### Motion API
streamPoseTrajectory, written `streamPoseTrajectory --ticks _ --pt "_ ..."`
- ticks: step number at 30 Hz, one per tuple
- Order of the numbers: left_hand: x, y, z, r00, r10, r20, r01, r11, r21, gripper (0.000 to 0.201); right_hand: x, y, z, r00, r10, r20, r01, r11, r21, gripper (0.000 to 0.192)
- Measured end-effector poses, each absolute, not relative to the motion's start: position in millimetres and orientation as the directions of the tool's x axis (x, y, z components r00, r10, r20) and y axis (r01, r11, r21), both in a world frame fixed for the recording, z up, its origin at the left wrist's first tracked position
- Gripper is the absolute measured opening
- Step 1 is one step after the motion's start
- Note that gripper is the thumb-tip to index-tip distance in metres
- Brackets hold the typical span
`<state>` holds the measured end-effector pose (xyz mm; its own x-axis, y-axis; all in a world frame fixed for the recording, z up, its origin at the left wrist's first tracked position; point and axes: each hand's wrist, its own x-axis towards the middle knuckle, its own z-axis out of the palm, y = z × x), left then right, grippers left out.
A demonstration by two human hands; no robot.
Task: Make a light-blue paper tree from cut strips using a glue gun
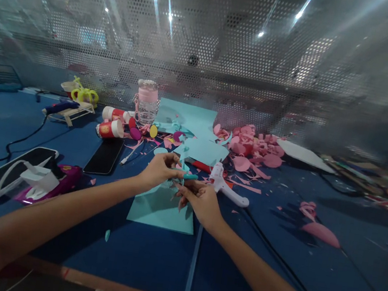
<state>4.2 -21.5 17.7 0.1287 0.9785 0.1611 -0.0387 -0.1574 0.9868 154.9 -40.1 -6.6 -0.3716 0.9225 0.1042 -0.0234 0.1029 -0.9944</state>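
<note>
Together, the left hand (157,171) pinches a teal paper strip (184,159) upright so the right hand (201,200), gripping teal-handled scissors (189,177), can meet it. Below lies a teal sheet (156,210), with a glue gun (226,187) just right.

Dim, bluish indoor light with hard glare overhead

Lit from small ceiling spots mirrored in the perforated metal screen (208,46) at 12 o'clock, throwing long white star streaks toward 11 and 1 o'clock; washed-out haze across the screen's upper half. Soft, dark shadows under both forearms on the blue table (149,259), falling toward 6 o'clock, and under the teal paper sheet (159,210). Sharpest near centre around the left hand (158,169) and right hand (202,202), though slightly soft and grainy. Strong wide-angle bending at the edges; heavy smear and blur at 3 o'clock, dark vignetting at 1 to 2 o'clock, forearms stretched at 7 and 5 o'clock
</note>
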Motion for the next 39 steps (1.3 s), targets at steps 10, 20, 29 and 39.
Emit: streamPoseTrajectory --ticks 10,20,29,39 --pt "7 -22 12 0.168 0.979 0.115 -0.093 -0.1 0.991 0.035 153 -42 -6 -0.434 0.895 0.106 -0.047 0.095 -0.994 0.024" --pt "6 -24 12 0.164 0.985 0.057 -0.151 -0.032 0.988 0.033 154 -43 6 -0.494 0.869 0.03 -0.105 -0.025 -0.994 0.033" --pt "3 -20 6 0.233 0.952 0.196 -0.002 -0.201 0.979 0.037 162 -35 1 -0.35 0.936 0.026 -0.218 -0.055 -0.974 0.033" --pt "-1 -28 16 0.325 0.926 0.19 0.236 -0.274 0.932 0.029 167 -34 0 -0.316 0.949 0.0 -0.243 -0.081 -0.967 0.036"
